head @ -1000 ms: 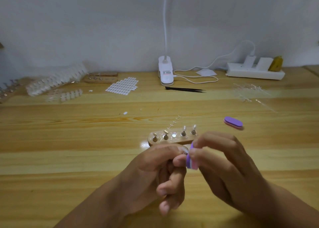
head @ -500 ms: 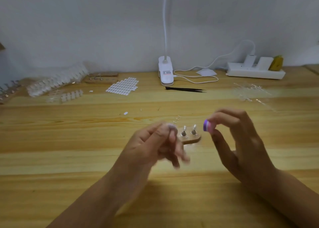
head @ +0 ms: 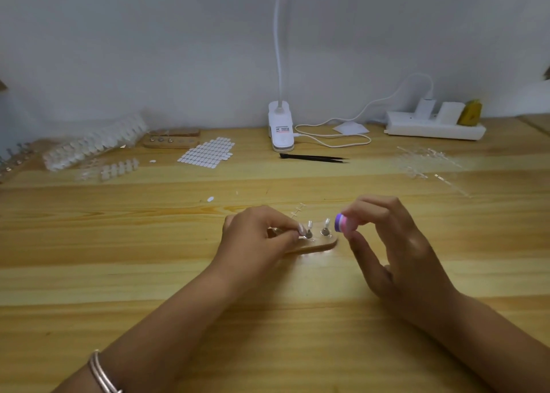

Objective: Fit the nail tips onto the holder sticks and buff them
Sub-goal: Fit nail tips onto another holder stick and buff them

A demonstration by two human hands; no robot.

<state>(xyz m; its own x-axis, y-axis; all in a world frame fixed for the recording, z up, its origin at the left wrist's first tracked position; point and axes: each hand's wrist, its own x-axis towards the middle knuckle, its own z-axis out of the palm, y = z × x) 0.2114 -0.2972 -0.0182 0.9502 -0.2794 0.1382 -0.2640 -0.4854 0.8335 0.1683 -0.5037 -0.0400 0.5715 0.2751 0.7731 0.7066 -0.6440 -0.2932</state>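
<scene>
Yellow-grained table [head: 119,273] carries an oval wooden holder [head: 323,245] — two clear nail tips [head: 327,222] upright.

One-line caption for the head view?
Left hand pinches a holder stick at the wooden base; right hand holds purple buffer.

Desk [head: 119,273]: is showing honey-yellow wood, streaked lengthwise with darker amber grain.
Buffer block [head: 341,223]: is showing stacked purple and pink bands.
Holder base [head: 323,246]: is appearing as pale tan wood.
Each holder stick [head: 325,231]: is gleaming silver-grey at its foot.
Nail tips [head: 327,222]: are appearing clear to milky.
Clip lamp [head: 281,128] and power strip [head: 431,126]: are showing plain white.
Plug [head: 469,112] on the strip: is showing mustard yellow.
Tweezers [head: 312,157]: are showing black.
Sticker sheet [head: 206,152]: is showing white ovals in a tight grid.
Bracelet [head: 102,372]: is glinting rose-silver.
Wall [head: 148,50]: is appearing flat grey-white.
</scene>
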